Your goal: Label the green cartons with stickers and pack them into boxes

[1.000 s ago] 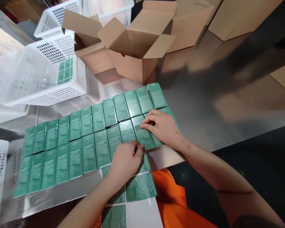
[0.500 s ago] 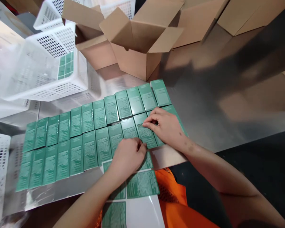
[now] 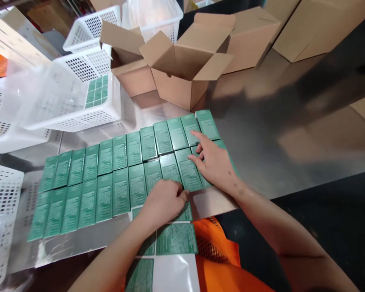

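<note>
Resting near the tabletop's (image 3: 276, 134) front edge: right hand (image 3: 214, 164) open, flat on green boxes (image 3: 118, 174); left hand (image 3: 164, 200) curled, grip unclear.

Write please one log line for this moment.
left hand: on near-row green boxes | right hand: flat on row end | label sheet: under left hand | open carton: behind

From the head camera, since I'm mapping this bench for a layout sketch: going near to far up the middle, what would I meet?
Sticker sheet → left hand → near row of green boxes → far row of green boxes → open cardboard box → white basket at the back.
</note>
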A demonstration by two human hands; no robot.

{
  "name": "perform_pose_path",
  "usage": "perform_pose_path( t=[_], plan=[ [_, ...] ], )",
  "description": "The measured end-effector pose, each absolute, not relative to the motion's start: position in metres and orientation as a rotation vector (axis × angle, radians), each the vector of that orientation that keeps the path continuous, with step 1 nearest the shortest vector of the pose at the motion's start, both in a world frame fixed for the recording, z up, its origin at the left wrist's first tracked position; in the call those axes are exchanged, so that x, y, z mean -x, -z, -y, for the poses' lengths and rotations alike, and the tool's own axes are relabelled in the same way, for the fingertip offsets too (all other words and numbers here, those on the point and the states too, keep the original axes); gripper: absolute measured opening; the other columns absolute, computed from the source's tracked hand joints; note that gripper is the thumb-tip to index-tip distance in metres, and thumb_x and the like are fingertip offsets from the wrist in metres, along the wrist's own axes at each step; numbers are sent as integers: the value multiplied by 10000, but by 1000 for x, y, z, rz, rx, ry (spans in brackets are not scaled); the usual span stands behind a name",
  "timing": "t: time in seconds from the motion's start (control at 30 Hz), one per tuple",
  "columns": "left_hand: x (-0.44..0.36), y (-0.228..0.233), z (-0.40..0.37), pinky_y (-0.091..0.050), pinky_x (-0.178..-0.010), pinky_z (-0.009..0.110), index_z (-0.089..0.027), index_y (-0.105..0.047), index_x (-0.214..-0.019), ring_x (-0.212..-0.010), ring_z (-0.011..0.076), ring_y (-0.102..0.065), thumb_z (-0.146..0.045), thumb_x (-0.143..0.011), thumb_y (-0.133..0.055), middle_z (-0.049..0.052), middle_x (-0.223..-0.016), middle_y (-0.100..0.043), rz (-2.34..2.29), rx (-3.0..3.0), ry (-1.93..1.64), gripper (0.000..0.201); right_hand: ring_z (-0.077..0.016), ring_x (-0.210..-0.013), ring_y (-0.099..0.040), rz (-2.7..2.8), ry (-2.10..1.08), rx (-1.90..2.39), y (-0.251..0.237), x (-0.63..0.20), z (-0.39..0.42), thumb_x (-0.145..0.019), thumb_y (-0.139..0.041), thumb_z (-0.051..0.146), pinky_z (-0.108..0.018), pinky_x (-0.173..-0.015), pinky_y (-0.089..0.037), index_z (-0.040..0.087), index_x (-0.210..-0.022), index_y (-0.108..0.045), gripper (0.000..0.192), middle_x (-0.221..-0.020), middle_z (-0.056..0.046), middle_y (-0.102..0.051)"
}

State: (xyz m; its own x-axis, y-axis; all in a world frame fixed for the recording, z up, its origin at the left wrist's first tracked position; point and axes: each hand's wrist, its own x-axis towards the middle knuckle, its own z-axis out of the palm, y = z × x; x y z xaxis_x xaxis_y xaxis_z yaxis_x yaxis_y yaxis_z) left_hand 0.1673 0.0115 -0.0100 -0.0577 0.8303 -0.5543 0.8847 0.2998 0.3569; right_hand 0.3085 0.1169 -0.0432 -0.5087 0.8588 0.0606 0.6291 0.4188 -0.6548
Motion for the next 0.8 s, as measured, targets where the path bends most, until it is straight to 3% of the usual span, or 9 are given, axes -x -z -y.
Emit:
perform_pose_path(
  t=[0.1, 0.2, 0.27, 0.37, 0.5, 0.57, 0.63, 0.73, 0.8],
  plan=[
    [-166, 9, -3, -238, -565, 314, -211, -610, -582, -597, 199, -564, -323, -886, -504, 43, -583, -634, -1875, -1497, 4, 342, -224, -792, -636, 2357, -724, 1348, 41, -301, -115, -919, -598, 383, -321, -675, -465, 210, -1432, -400, 576, -1092, -92, -654],
    [-163, 5, 7, -231, -547, 295, -218, -537, -555, -510, 159, -441, -436, -924, -436, -18, -488, -490, -1885, -1399, -195, 440, -322, -939, -635, 2444, -608, 1390, 39, -295, -112, -834, -646, 613, -366, -702, -484, 166, -1458, -366, 818, -1224, -169, -601],
    [-156, 0, 12, -258, -556, 287, -218, -569, -579, -529, 159, -448, -490, -923, -393, -22, -502, -488, -1905, -1289, -394, 472, -352, -1014, -614, 2492, -602, 1343, 38, -295, -110, -802, -687, 616, -404, -766, -502, 143, -1473, -339, 892, -1248, -190, -576],
    [-136, -5, 19, -287, -561, 284, -215, -622, -606, -561, 165, -465, -379, -839, -407, -10, -551, -541, -1920, -1044, -717, 357, -345, -1078, -581, 2550, -690, 1120, 38, -307, -105, -703, -804, 572, -459, -899, -495, 127, -1490, -291, 1039, -1230, -181, -562],
    [-108, -8, 26, -256, -503, 274, -207, -633, -613, -505, 144, -392, -269, -647, -487, -22, -510, -505, -1882, -808, -995, 163, -377, -1238, -471, 2614, -781, 872, 37, -332, -87, -553, -913, 516, -563, -1035, -412, 238, -1507, -274, 1181, -1361, -157, -489],
    [-102, -9, 26, -287, -505, 256, -205, -628, -618, -525, 133, -409, -257, -647, -545, -27, -541, -514, -1891, -797, -1093, 103, -358, -1298, -438, 2564, -927, 843, 32, -343, -76, -599, -902, 483, -548, -1066, -406, 294, -1500, -293, 1105, -1426, -129, -449],
    [-101, -11, 25, -319, -512, 236, -206, -619, -633, -544, 122, -424, -288, -689, -616, -35, -574, -519, -1924, -798, -1163, 99, -316, -1290, -472, 2410, -1083, 869, 24, -349, -66, -722, -829, 475, -490, -1052, -449, 322, -1470, -357, 897, -1419, -101, -471],
    [-107, -11, 22, -331, -514, 221, -205, -621, -700, -552, 112, -427, -378, -761, -669, -44, -589, -516, -1949, -866, -1173, 189, -266, -1144, -594, 2149, -1176, 932, 11, -348, -56, -869, -694, 464, -405, -933, -533, 330, -1356, -523, 533, -1275, -76, -595],
    [-111, -10, 22, -308, -498, 218, -202, -608, -723, -533, 106, -404, -426, -801, -660, -52, -569, -489, -1959, -924, -1132, 243, -242, -1053, -635, 2082, -1177, 952, 5, -340, -53, -879, -685, 465, -361, -854, -553, 319, -1284, -598, 440, -1175, -62, -654]
  ],
)
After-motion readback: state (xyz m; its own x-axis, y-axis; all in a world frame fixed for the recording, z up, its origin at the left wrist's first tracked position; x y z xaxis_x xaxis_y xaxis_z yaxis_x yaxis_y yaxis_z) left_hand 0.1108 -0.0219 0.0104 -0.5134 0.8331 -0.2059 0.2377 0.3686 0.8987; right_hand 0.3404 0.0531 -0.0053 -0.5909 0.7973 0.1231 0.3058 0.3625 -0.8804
